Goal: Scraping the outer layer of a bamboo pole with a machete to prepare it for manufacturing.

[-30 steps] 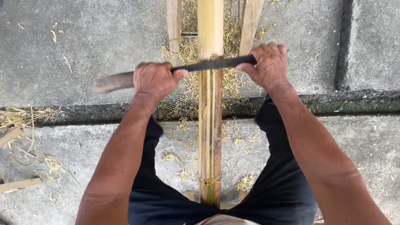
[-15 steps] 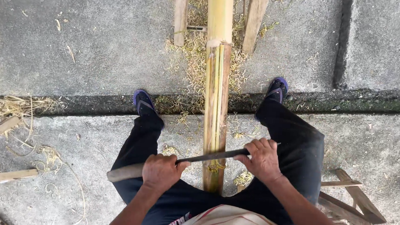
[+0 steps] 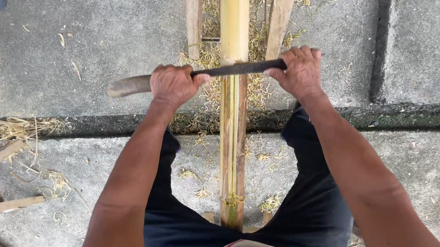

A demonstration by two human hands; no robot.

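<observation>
Across the bamboo pole point(image 3: 232, 140), the dark blade point(image 3: 235, 69) has been carried forward from near the body to arm's length. Both ends are gripped by closed fingers, left hand point(image 3: 173, 85) and right hand point(image 3: 300, 72); another scraping pass is judged begun.

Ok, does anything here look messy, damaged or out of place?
Mostly litter: pale shavings lie scattered on the concrete around the bamboo pole, and dry fibres pile up at the left edge. The pole's near stretch is scraped and streaked. Both hands grip the blade squarely.

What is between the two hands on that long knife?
In the head view, the bamboo pole passes under the knife between the left hand and right hand.
</observation>
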